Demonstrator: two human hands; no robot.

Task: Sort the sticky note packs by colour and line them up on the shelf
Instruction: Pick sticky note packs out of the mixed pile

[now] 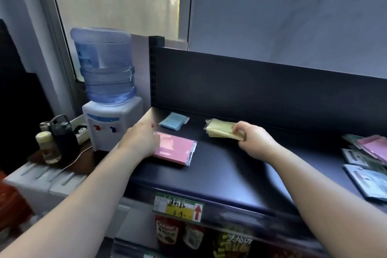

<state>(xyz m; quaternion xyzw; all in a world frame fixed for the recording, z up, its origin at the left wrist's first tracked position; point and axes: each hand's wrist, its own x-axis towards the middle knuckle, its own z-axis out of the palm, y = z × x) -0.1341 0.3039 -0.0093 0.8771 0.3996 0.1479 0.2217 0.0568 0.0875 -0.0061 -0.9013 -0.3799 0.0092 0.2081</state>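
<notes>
On the dark shelf (230, 174) a pink sticky note pack (174, 150) lies flat near the left end, in clear wrap. My left hand (140, 140) rests on its left edge; whether the fingers curl round it is hidden. A blue pack (172, 124) lies behind it near the back panel. My right hand (254, 139) pinches the right end of a yellow pack (219, 130), which sits at the back middle. A loose pile of several mixed packs (366, 165), pink and grey-blue, lies at the shelf's right end.
A water dispenser (109, 94) with a blue bottle stands left of the shelf, with jars and a dark flask (62, 138) beside it. A price label (178, 206) hangs on the shelf's front edge, above sauce bottles on the lower shelf.
</notes>
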